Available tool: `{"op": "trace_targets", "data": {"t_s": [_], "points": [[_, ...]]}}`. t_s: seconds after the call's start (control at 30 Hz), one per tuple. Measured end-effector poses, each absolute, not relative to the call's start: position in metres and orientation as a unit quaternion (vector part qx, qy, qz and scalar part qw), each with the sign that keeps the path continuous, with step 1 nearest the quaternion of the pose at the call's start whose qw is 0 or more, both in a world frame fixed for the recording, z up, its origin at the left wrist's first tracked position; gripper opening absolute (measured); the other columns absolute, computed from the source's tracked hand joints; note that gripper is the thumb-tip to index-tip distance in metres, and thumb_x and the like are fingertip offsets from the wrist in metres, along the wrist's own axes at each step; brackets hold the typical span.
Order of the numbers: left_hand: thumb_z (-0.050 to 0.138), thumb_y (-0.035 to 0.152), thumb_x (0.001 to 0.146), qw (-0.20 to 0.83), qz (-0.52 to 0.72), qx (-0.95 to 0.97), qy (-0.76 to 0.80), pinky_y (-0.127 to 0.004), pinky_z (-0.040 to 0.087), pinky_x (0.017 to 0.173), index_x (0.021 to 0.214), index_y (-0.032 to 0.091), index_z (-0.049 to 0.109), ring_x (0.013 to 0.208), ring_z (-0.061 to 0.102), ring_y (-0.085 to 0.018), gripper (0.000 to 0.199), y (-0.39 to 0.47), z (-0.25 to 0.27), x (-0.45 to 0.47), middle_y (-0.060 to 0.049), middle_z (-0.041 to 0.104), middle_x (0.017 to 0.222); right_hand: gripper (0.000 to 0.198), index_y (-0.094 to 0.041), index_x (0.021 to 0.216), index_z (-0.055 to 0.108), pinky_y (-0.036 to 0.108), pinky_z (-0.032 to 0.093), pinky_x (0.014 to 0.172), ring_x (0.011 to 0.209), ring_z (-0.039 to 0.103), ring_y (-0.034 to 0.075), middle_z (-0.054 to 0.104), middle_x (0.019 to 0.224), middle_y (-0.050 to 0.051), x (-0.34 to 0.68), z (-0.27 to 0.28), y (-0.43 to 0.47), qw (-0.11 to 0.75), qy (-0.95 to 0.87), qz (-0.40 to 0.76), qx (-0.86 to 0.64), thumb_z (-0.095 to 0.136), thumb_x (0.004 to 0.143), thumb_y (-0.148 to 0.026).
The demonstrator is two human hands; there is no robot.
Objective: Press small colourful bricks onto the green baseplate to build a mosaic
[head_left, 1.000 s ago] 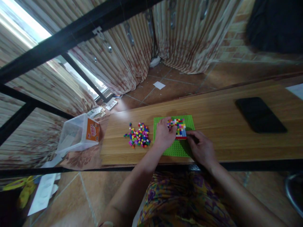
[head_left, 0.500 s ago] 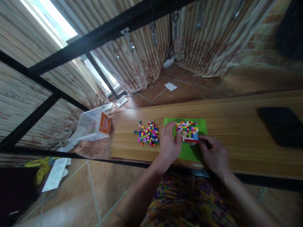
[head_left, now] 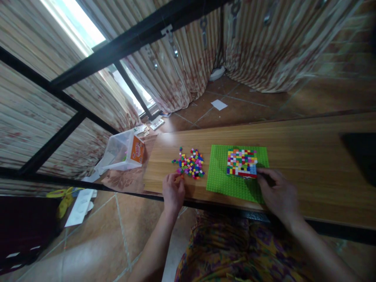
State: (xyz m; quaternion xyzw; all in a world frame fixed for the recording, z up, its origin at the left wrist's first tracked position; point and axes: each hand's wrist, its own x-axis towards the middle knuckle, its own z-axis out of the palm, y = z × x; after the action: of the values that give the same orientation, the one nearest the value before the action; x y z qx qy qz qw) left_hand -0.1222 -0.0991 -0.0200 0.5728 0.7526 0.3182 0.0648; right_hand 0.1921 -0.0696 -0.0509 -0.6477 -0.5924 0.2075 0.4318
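Observation:
A green studded baseplate point(head_left: 219, 172) lies on the wooden bench. On it sits a rectangular block of multicoloured toy bricks point(head_left: 242, 158), with a red and blue row along its near side. My right hand point(head_left: 277, 192) is at the block's near right corner, thumb and index finger closed on its edge. To the left of the plate, loose small bricks point(head_left: 192, 162) lie in a pile. My left hand point(head_left: 174, 192) is at the pile's near left edge with its fingers curled together beside an orange brick. What is between those fingertips is hidden.
A clear plastic box point(head_left: 120, 156) with an orange label stands beyond the bench's left end. A dark flat object point(head_left: 360, 152) lies at the right of the bench point(head_left: 308, 156). Black metal bars point(head_left: 129, 43) cross in front of the curtains.
My left hand has left the brick block and moved left to the loose pile. My right hand stays at the block's right edge. The view has shifted slightly.

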Motion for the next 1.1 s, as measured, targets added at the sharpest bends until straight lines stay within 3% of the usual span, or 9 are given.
{"op": "trace_targets", "data": {"t_s": [0.5,0.83,0.97,1.1], "points": [[0.047,0.018,0.093,0.033,0.207,0.65,0.73,-0.041,0.05,0.085,0.088,0.02,0.062,0.093,0.061,-0.028,0.015,-0.088,-0.021,-0.12,-0.009,0.065,0.089,0.024,-0.022,0.096,0.072,0.038,0.053,0.081,0.089,0.069,0.023,0.074,0.098,0.007,0.189,-0.049,-0.069,0.451,-0.594,0.208,-0.633,0.055,0.09,-0.037],[0.053,0.015,0.087,0.07,0.236,0.621,0.744,-0.038,0.049,0.08,0.081,0.021,0.059,0.087,0.062,-0.025,0.011,-0.083,-0.014,-0.114,-0.007,0.065,0.085,0.024,-0.022,0.097,0.072,0.038,0.053,0.083,0.091,0.068,0.023,0.073,0.099,0.007,0.187,-0.048,-0.068,0.456,-0.597,0.221,-0.622,0.053,0.092,-0.036],[0.061,0.019,0.081,0.194,0.363,0.54,0.734,-0.03,0.047,0.074,0.077,0.019,0.061,0.073,0.059,-0.018,0.004,-0.081,-0.004,-0.104,-0.001,0.063,0.075,0.023,-0.022,0.095,0.072,0.038,0.054,0.082,0.09,0.068,0.022,0.073,0.097,0.007,0.187,-0.042,-0.07,0.486,-0.575,0.222,-0.619,0.055,0.092,-0.036],[0.077,0.027,0.07,0.451,0.497,0.395,0.628,-0.023,0.045,0.07,0.076,0.017,0.063,0.067,0.056,-0.01,0.018,-0.079,0.015,-0.072,0.003,0.062,0.072,0.019,-0.024,0.097,0.073,0.038,0.056,0.086,0.094,0.069,0.021,0.073,0.101,0.007,0.179,-0.017,-0.084,0.52,-0.585,0.206,-0.587,0.057,0.093,-0.034]]}}
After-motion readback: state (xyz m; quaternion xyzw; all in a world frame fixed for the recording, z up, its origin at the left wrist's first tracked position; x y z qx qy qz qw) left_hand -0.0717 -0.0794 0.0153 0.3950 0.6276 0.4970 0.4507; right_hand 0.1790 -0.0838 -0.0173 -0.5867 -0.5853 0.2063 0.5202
